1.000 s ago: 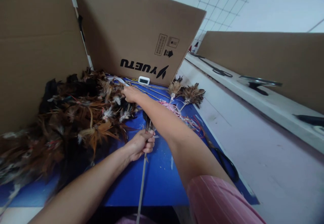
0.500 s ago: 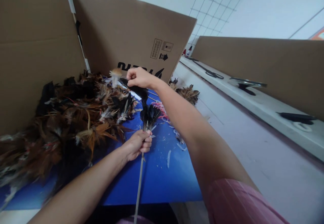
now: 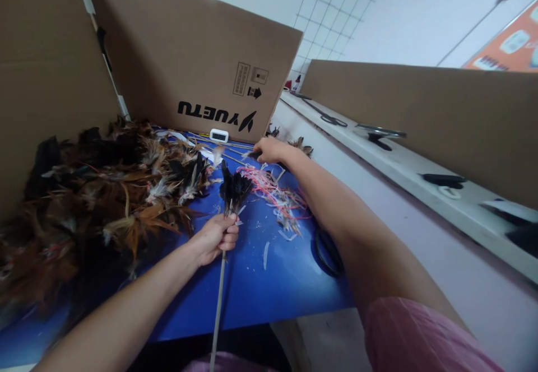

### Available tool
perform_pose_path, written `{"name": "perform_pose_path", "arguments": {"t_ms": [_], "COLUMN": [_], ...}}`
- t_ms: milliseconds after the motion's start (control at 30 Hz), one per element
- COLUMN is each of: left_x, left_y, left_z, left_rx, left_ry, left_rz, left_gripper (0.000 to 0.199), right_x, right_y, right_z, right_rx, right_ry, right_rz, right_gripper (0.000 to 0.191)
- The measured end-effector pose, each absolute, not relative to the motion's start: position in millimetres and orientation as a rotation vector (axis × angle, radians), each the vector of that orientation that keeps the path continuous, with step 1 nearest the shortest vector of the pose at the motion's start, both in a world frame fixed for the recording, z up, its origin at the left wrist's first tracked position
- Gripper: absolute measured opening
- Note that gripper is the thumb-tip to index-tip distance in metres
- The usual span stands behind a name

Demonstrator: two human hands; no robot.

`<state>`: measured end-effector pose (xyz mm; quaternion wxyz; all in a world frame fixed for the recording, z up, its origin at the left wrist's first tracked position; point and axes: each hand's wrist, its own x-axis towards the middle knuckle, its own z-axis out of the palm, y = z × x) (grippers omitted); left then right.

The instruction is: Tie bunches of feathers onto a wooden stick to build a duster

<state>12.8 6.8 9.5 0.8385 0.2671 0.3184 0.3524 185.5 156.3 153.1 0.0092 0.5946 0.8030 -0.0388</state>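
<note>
My left hand (image 3: 217, 237) is closed around a thin stick (image 3: 219, 299) that slopes down toward my lap. A tuft of black feathers (image 3: 235, 187) fans out at the stick's upper end, just above my fingers. My right hand (image 3: 271, 150) reaches to the far side of the blue table, its fingers pinched on a dark feather (image 3: 253, 154), of which only part shows. Beneath that forearm lie pink and white strings (image 3: 273, 187). A small pale fluffy feather (image 3: 217, 155) is near the white strip behind the black tuft.
A large heap of brown and black feathers (image 3: 126, 193) covers the left of the blue table (image 3: 252, 299). Cardboard panels (image 3: 189, 52) stand behind and left. A small white digital display (image 3: 219, 135) sits at the back. Scissors (image 3: 334, 120) lie on the right ledge; a black ring-shaped object (image 3: 327, 254) is below.
My right hand has moved right and down, from above the black tuft to the table's far side. My left hand still grips the stick. The pale fluffy feather is lower. The view has shifted.
</note>
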Motion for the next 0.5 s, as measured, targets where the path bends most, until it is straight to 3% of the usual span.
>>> {"name": "perform_pose_path", "arguments": {"t_ms": [200, 367, 500], "left_x": [10.5, 8.1, 7.1], "left_y": [7.2, 6.6, 5.8], "left_z": [14.8, 19.3, 22.9], "left_rx": [0.555, 0.537, 0.527], "left_ry": [0.686, 0.667, 0.656], "left_rz": [0.748, 0.727, 0.703], "left_gripper": [0.016, 0.016, 0.016], "right_x": [201.7, 200.1, 190.3], "right_y": [129.0, 79.6, 54.6], "right_z": [159.2, 152.2, 142.7], "right_rx": [1.658, 1.146, 0.839], "right_ry": [2.768, 3.094, 3.086], "right_rz": [-0.023, -0.582, -0.686], "right_gripper": [0.029, 0.024, 0.018]}}
